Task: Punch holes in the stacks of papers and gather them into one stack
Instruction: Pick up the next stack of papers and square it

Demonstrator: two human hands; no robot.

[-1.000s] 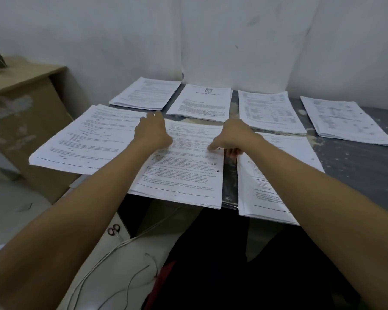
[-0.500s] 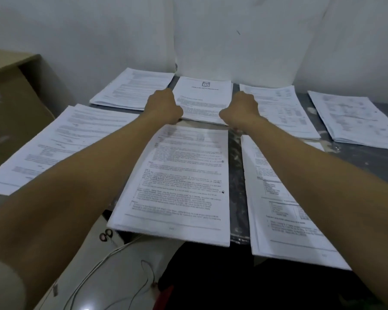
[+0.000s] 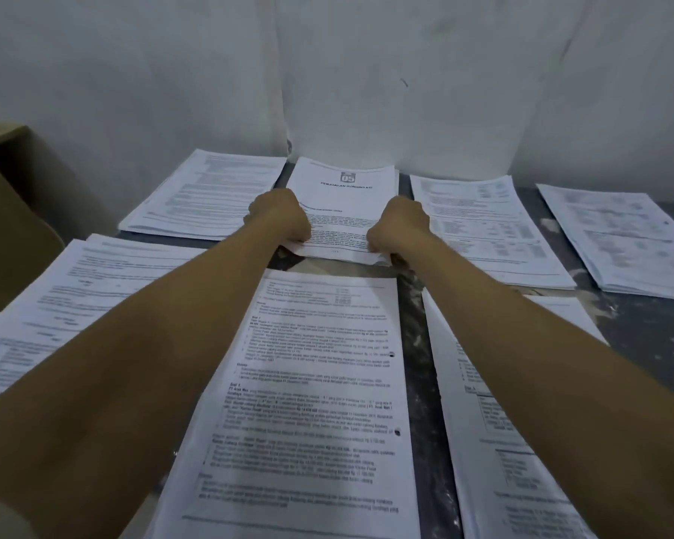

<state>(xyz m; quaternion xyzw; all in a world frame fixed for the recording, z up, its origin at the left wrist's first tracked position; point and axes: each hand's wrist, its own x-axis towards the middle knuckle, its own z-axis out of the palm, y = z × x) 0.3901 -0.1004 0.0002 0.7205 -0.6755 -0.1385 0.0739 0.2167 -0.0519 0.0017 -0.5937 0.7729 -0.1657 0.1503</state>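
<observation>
step: gathering, by the look of it. The cover-page stack (image 3: 343, 212) at the top centre of the frame is being picked up at its near edge

left hand (image 3: 283, 217): curled and clamped on the stack's near left corner

right hand (image 3: 399, 227): curled too, gripped on the near right corner, where the edge is lifted a bit off the tabletop (image 3: 639, 328)

punched stack (image 3: 308, 402): laid in the centre just below the hands; two holes can be seen along its right edge

next move: probably the held stack gets lifted clear and brought toward the punched one. An even grip is called for so the sheets aren't fanned out

other stacks: one at the upper left (image 3: 207, 196), two at the upper right (image 3: 483, 227) (image 3: 623, 239), one at the left (image 3: 74, 301), one at the lower right (image 3: 522, 441)

in the way: nothing much, though the neighbouring stacks are laid close on both sides, so they could get dragged

punch: not seen anywhere in frame
</observation>
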